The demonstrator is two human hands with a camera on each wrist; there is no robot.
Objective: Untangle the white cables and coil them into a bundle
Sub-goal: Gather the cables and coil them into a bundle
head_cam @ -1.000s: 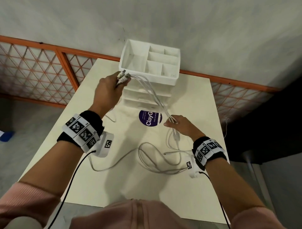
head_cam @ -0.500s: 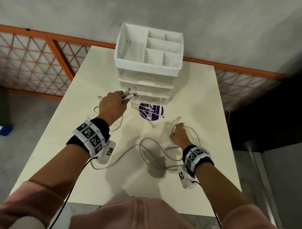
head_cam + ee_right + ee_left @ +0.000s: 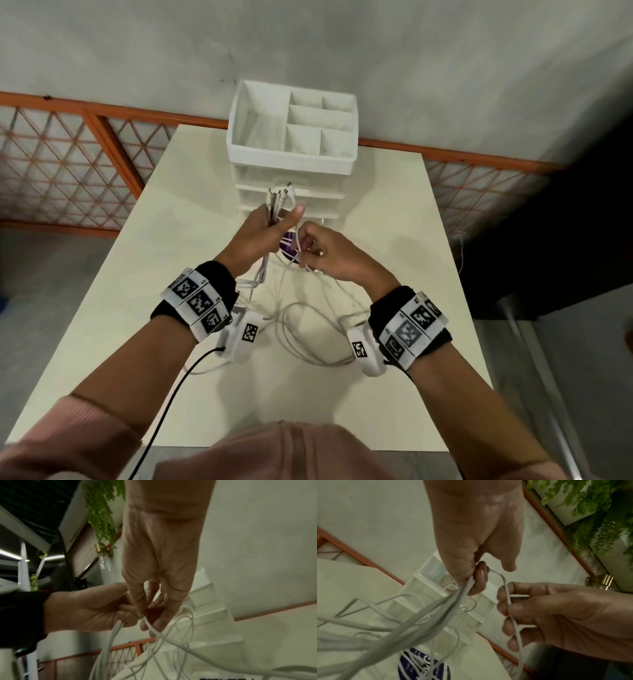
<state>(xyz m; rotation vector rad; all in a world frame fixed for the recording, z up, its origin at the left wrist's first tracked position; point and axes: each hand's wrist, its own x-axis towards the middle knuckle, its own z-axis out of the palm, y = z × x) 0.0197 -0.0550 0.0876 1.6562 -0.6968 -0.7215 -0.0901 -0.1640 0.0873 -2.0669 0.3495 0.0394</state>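
Observation:
My left hand (image 3: 263, 233) is raised over the middle of the table and grips a bunch of white cables (image 3: 275, 212), their plug ends sticking up past the thumb. In the left wrist view the gathered strands (image 3: 436, 615) run down out of that fist (image 3: 471, 561). Close to its right, my right hand (image 3: 325, 250) pinches one white cable (image 3: 298, 245); in the right wrist view the cable (image 3: 154, 627) passes between its fingers (image 3: 154, 615). The slack hangs down into tangled loops (image 3: 308, 329) on the table between my wrists.
A white drawer organiser (image 3: 291, 137) with open compartments on top stands at the table's (image 3: 137, 274) far middle, just beyond my hands. A purple round sticker (image 3: 286, 245) lies under them. An orange lattice fence (image 3: 61, 164) runs behind the table, and a dark gap lies to the right.
Both hands have come together above the table. The left hand lifted its cable bunch upright; the right hand rose from the tabletop, bringing one cable up beside it.

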